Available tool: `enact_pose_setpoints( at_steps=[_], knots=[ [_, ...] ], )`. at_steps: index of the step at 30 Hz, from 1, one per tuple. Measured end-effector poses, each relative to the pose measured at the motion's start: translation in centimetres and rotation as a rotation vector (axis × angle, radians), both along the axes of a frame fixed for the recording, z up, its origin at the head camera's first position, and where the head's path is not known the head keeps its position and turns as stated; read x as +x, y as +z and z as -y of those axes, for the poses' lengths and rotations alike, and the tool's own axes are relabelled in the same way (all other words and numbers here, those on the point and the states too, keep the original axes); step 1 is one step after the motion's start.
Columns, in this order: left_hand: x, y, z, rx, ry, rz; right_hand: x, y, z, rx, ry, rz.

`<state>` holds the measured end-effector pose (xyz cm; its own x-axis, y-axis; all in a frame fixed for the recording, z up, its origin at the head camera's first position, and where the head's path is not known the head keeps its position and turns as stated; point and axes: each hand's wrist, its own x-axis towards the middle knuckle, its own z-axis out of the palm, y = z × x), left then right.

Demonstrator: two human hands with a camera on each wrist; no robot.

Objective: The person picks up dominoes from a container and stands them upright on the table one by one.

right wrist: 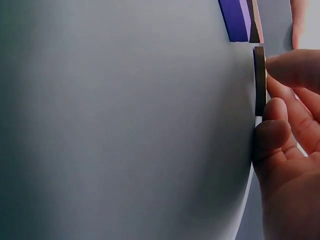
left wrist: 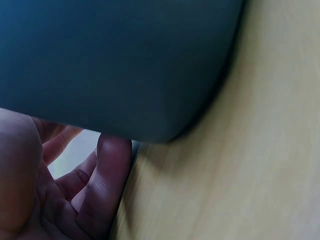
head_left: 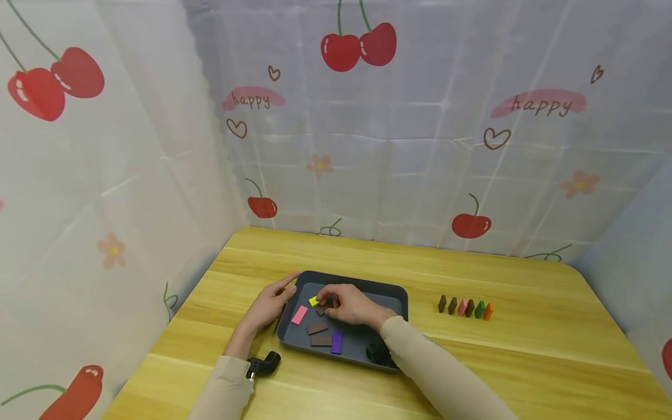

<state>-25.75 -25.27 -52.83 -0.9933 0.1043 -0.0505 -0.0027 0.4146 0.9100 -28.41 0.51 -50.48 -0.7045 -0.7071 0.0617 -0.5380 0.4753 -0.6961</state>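
My left hand (head_left: 270, 303) rests against the left wall of a dark grey tray (head_left: 405, 297), its fingers extended along the outside. In the left wrist view, fingertips meet the tray's outer wall (left wrist: 115, 70). Inside the tray, my right hand (head_left: 349, 304) bends its fingers down over a yellow block (head_left: 313, 301) and a brown block (head_left: 321, 311). Its fingertips are right at the yellow block's end; whether they pinch it I cannot tell. The right wrist view shows the brown block (right wrist: 260, 82) edge-on beside the fingers. A pink block (head_left: 300, 315) lies left of them.
Nearer in the tray are two more brown blocks (head_left: 317, 328) and a purple block (head_left: 337, 342). Right of the tray, several blocks stand upright in a row, including a green block (head_left: 480, 310) and an orange block (head_left: 489, 311). Printed curtains (head_left: 388, 175) enclose the wooden table (head_left: 546, 338).
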Motion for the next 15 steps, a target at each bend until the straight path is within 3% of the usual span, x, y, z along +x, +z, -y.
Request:
enact_pose_setpoints(
  at_steps=[15],
  knots=[
    [-0.22,-0.18,0.16,0.010,-0.008,0.017,-0.30,0.01,-0.69,0.098,0.014,-0.102]
  ],
)
